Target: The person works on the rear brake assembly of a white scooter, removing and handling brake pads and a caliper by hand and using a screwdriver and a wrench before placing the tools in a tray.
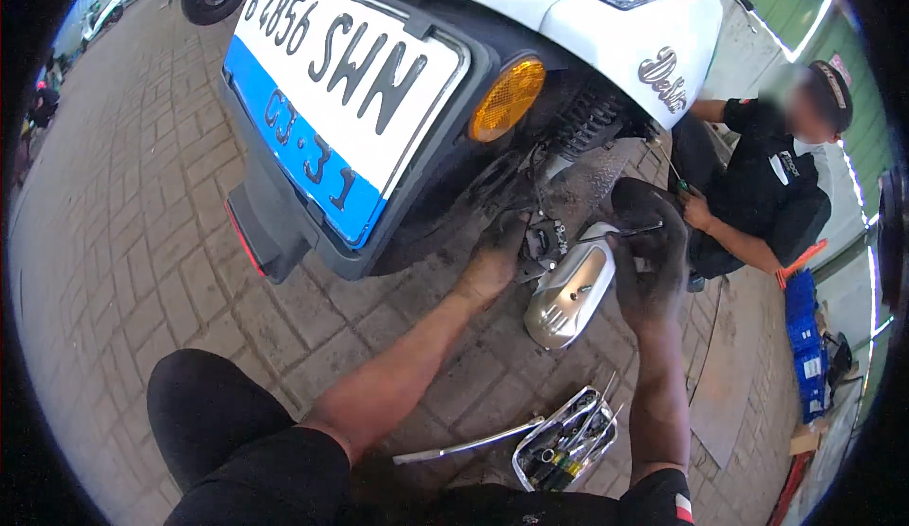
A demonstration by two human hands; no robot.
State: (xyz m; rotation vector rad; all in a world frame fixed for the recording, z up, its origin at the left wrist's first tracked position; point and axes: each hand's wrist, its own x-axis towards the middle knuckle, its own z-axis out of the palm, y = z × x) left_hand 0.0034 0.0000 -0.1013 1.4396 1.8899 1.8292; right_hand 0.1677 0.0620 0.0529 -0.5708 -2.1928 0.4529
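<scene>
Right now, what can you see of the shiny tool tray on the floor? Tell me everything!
The tray is shallow and silver, with rounded corners and a bright rim; it looks like metal. It lies open side up on the brick floor, slanted in the picture. Jumbled tools fill it, some with yellowish handles, and some poke past its rim. A long silver bar reaches its left side, maybe touching. Nobody is holding it.

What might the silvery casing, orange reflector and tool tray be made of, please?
Silvery casing: satin metal or painted plastic, given its soft sheen. Orange reflector: likely glossy plastic, its face patterned. Tool tray: perhaps polished metal; its rim shines.
</scene>
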